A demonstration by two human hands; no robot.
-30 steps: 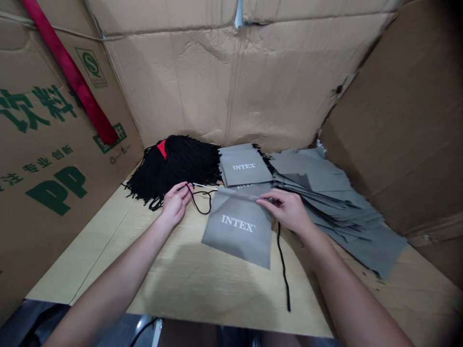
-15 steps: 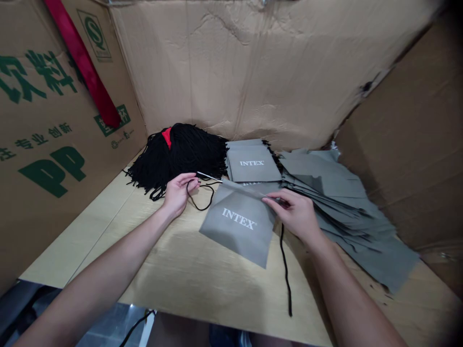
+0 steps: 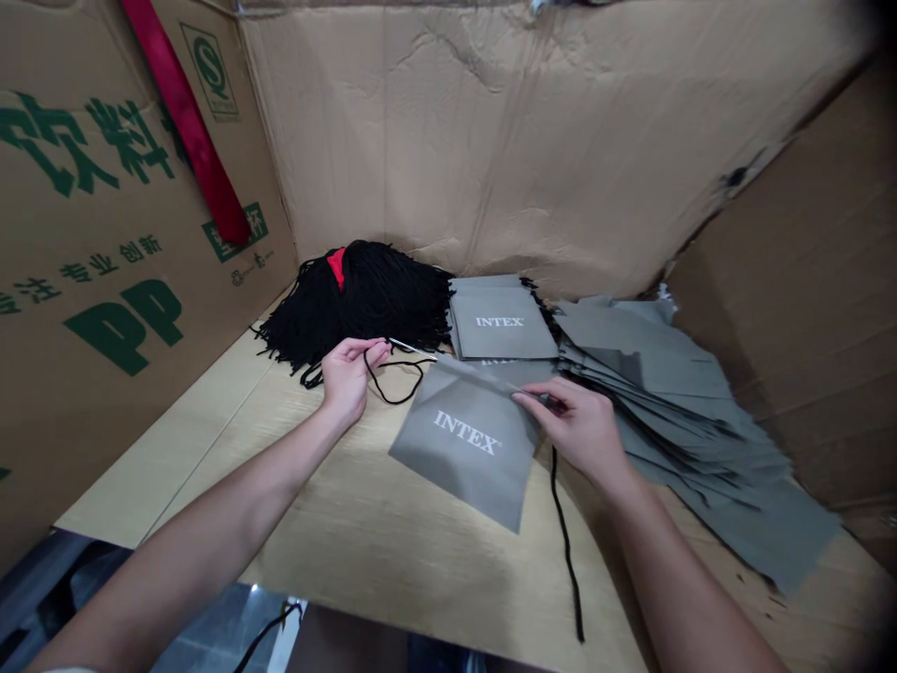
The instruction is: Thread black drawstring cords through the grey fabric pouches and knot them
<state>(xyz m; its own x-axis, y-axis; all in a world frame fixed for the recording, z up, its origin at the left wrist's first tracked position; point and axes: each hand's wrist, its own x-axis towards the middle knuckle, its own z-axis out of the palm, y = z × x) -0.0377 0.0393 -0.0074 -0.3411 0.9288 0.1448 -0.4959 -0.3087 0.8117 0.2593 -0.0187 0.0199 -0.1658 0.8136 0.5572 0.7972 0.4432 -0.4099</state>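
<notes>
My left hand (image 3: 348,379) pinches a thin metal rod (image 3: 412,349), whose far end goes into the top left corner of a small grey pouch (image 3: 455,467) marked INTEX. A black cord (image 3: 393,402) loops from my left fingers toward that corner. At the pouch's top right edge, my right hand (image 3: 575,421) grips the fabric between thumb and fingers. Another stretch of black cord (image 3: 566,547) hangs below the right hand. How the cord runs inside the pouch's top hem is hidden.
Behind the hands lies a heap of black cords (image 3: 378,290) with a red tie. Beside it sit stacked INTEX pouches (image 3: 501,318) with cords, and more loose grey pouches (image 3: 701,411) spread rightward. Cardboard walls (image 3: 420,140) enclose the wooden table (image 3: 336,523). A red ribbon (image 3: 196,140) hangs left.
The camera view has shifted slightly, so the background sits farther right. Both hands keep their holds on the rod and the pouch, with little visible movement between them.
</notes>
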